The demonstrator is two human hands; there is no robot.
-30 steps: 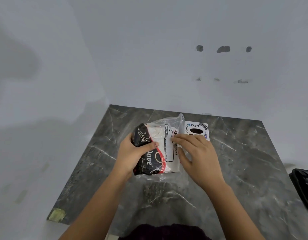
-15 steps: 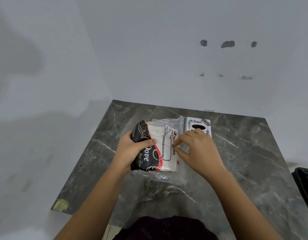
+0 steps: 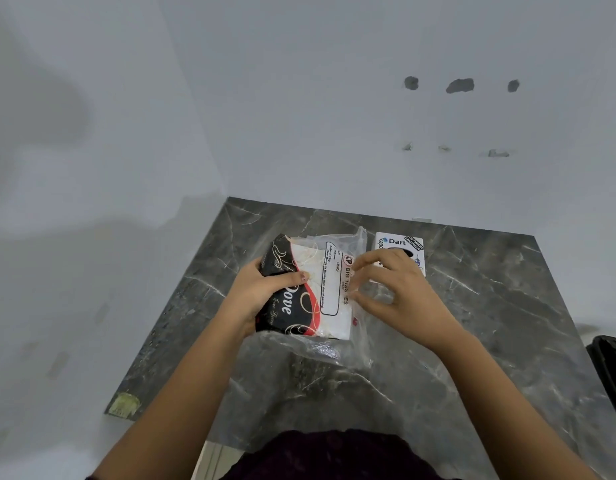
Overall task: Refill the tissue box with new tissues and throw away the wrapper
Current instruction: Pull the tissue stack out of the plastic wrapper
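A pack of new tissues [image 3: 320,285] in a clear plastic wrapper with a black, red and white print lies on the dark marble table [image 3: 490,306]. My left hand [image 3: 261,289] grips the pack's left, black end, thumb across the top. My right hand [image 3: 393,292] is at the pack's right edge, fingertips pinching the loose clear wrapper there. Behind my right hand stands a white tissue box [image 3: 400,245] with a dark oval slot and printed "Dart" on top; my fingers hide its near part.
A black bin bag [image 3: 611,372] shows at the right edge, beside the table. White walls close off the back and left. A scrap of greenish tape [image 3: 124,405] sticks to the table's near left corner.
My right hand has gone from lying flat on the pack to curled fingertips on the wrapper at its right edge. The left hand keeps its grip.
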